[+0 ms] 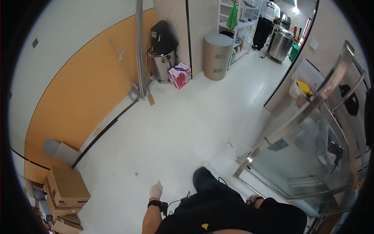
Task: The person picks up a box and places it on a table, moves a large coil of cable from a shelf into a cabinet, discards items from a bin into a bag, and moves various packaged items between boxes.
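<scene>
My left hand point(155, 190), seemingly in a thin pale glove, hangs beside my body over the pale floor point(163, 137). One digit points forward; the other fingers are hard to make out, and no object shows in it. A black strap with a small device and a cable point(164, 207) sits on that wrist. Partly hidden by my black clothing, my right hand point(250, 200) is close to the lower rail of a metal-framed glass cabinet point(280, 169). What its fingers do is not visible. My dark-trousered leg point(202, 178) is forward.
Cardboard boxes point(70, 187) are stacked at lower left. Along the wall are metal poles point(140, 52), a steel pot point(161, 65) under a black backpack point(162, 38), and a beige cylinder point(217, 58). A person point(266, 23) stands beyond white shelving point(238, 26), near a steel vat point(280, 45).
</scene>
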The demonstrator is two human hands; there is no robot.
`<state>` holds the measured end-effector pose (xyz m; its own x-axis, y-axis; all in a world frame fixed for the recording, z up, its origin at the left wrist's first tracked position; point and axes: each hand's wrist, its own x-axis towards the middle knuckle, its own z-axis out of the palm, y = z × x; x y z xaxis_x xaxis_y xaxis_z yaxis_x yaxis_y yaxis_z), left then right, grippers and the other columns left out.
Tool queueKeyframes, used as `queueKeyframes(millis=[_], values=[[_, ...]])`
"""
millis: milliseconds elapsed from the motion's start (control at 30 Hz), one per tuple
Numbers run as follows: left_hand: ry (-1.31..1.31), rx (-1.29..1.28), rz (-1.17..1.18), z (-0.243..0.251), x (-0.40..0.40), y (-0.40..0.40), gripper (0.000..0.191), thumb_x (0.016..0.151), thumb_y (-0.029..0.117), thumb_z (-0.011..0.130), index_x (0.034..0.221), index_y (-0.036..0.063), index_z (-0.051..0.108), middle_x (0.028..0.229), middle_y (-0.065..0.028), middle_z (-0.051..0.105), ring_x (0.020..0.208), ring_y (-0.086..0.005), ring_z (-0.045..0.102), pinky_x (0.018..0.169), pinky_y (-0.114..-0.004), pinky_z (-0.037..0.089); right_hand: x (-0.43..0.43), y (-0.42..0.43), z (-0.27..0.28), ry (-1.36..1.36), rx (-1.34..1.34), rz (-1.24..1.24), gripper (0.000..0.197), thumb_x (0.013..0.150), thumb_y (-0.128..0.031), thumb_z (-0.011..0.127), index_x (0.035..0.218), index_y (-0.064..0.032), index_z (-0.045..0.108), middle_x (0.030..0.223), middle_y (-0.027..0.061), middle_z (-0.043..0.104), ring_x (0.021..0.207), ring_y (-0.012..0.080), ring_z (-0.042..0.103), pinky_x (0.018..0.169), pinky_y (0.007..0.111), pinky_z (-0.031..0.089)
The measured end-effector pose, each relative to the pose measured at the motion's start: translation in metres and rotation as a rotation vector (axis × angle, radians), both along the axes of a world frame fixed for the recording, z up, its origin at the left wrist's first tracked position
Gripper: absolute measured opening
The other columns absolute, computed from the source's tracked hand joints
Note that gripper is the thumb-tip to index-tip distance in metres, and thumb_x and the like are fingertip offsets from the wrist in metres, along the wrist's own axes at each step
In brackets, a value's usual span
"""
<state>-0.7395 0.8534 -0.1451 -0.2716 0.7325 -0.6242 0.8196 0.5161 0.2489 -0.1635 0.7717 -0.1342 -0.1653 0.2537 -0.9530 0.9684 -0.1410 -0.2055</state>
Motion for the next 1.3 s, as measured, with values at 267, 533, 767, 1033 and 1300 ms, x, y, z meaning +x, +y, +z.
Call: queueKeyframes(millis=[267, 533, 767, 1033, 1300], values=[[-0.253, -0.425, 0.051, -0.048, 0.009, 0.098, 0.051, 0.090, 0.039, 0.026, 0.091, 0.0025, 0.061, 0.084, -0.0090, 0.064, 0.078, -0.0216, 0.061, 0.071, -0.035, 0.048, -0.025, 0.338, 0.010, 0.202, 0.827, -0.137, 0.027, 0.079, -0.024, 0.046, 0.088, -0.0060, 0.063, 0.089, 0.0154, 0.061, 0.083, 0.0302, 0.059, 0.072, 0.039, 0.046], [-0.434, -0.346, 0.300, -0.042, 0.041, 0.341, 0.039, 0.086, 0.028, 0.035, 0.086, -0.0020, 0.060, 0.079, -0.0153, 0.063, 0.061, -0.0209, 0.061, 0.059, -0.033, 0.048, 0.006, 0.416, -0.014, 0.179, 0.904, -0.024, 0.022, 0.082, -0.022, 0.045, 0.093, -0.0088, 0.058, 0.092, 0.0138, 0.059, 0.087, 0.0327, 0.055, 0.074, 0.041, 0.044], [0.114, -0.558, -1.255, -0.032, 0.108, 0.596, 0.026, 0.076, 0.025, 0.049, 0.082, 0.0067, 0.067, 0.088, -0.0153, 0.064, 0.075, -0.0236, 0.063, 0.067, -0.036, 0.050, 0.076, 0.301, -0.069, -0.266, 0.040, -0.968, 0.031, 0.081, -0.032, 0.045, 0.095, -0.0091, 0.061, 0.093, 0.0126, 0.062, 0.087, 0.0296, 0.058, 0.075, 0.039, 0.044], [0.117, 0.198, -1.394, 0.019, 0.325, 0.886, 0.026, 0.077, 0.019, 0.042, 0.081, 0.0043, 0.063, 0.091, -0.0212, 0.059, 0.086, -0.0348, 0.056, 0.075, -0.045, 0.044, 0.064, 0.379, -0.060, -0.136, -0.029, -1.484, 0.028, 0.084, -0.028, 0.042, 0.094, -0.0096, 0.061, 0.090, 0.0111, 0.063, 0.083, 0.0265, 0.058, 0.069, 0.040, 0.045], [-0.139, 0.262, -1.056, 0.083, 0.452, 0.904, 0.035, 0.082, 0.030, 0.037, 0.090, 0.0058, 0.060, 0.093, -0.0210, 0.058, 0.088, -0.0379, 0.055, 0.080, -0.045, 0.042, 0.178, 0.544, -0.076, -0.095, -0.130, -1.412, 0.024, 0.084, -0.025, 0.045, 0.087, -0.0079, 0.061, 0.082, 0.0086, 0.062, 0.074, 0.0203, 0.058, 0.061, 0.038, 0.046]])
